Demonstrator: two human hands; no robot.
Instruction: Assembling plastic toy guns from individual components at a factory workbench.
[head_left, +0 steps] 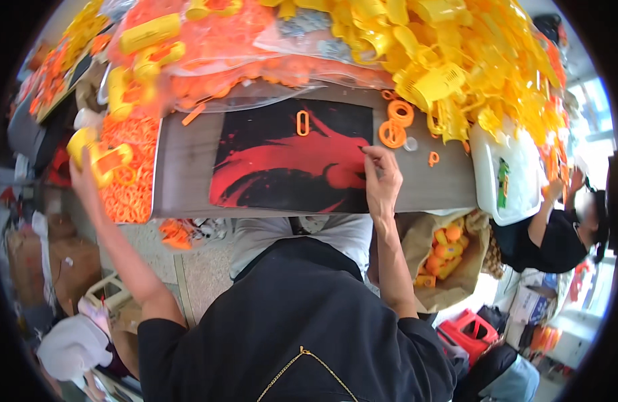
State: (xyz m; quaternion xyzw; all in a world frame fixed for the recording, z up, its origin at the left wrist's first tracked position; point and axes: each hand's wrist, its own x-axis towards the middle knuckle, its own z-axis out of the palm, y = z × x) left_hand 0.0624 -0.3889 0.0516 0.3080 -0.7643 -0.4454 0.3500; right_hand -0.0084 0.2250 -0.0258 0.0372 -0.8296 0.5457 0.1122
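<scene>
My left hand (83,175) is closed on a yellow plastic part (98,153), a tubular piece with a loop, lifted over a bin of small orange parts (129,191). My right hand (384,175) hovers at the right edge of a black and red mat (282,161), its thumb and fingers drawn together. Whatever may be between those fingertips is too small to make out. On the mat's far half lies an orange oblong ring (303,123). Right of the mat are orange round rings (392,134) and a small clear disc (410,144).
Yellow plastic parts (450,67) are heaped at the far right, beside bags of orange parts (222,40). A white tub (500,181) stands at the table's right end. Below it, a paper sack (456,288) holds orange and yellow pieces. Another person (557,234) works at right.
</scene>
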